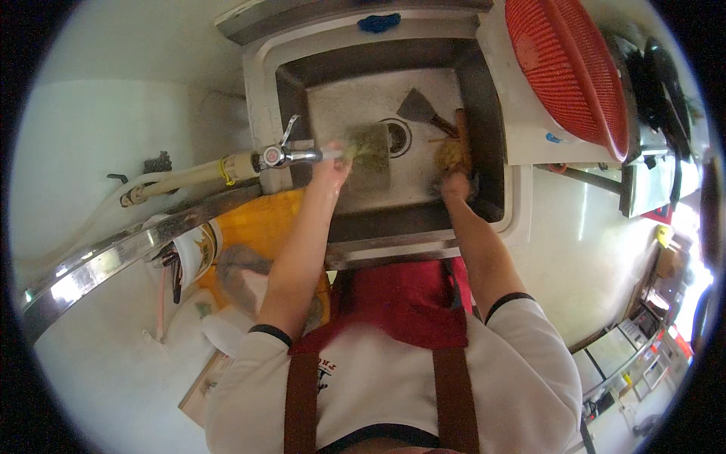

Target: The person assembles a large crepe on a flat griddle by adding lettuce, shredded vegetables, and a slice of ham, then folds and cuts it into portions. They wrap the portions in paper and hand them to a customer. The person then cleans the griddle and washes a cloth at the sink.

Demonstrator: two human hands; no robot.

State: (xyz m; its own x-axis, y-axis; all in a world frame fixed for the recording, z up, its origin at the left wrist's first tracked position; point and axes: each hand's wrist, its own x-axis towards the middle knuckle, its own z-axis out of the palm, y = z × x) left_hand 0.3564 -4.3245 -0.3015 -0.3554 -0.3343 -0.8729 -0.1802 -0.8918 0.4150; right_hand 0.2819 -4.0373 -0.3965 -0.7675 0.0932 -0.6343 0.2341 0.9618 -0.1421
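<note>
My left hand [333, 168] is under the chrome faucet [283, 156], its fingers at the edge of a blurred, flat, grey-green rectangular object [371, 170] that it appears to hold over the sink floor. Water seems to run over it. Near the right wall of the metal sink [391, 227], my right hand [457, 186] is low and blurred, beside a yellowish scrubber [449, 154] and a brown handle [461, 127]; its grip is unclear. A scraper with a wide dark blade [417, 106] lies by the drain [399, 138].
A red plastic colander [561, 68] stands on the right of the sink. A blue cloth or pad [379, 22] lies on the far rim. Lower left are a white bucket [195, 252] with tools and a yellow-orange container [261, 221]. A metal rail [108, 267] runs along the left.
</note>
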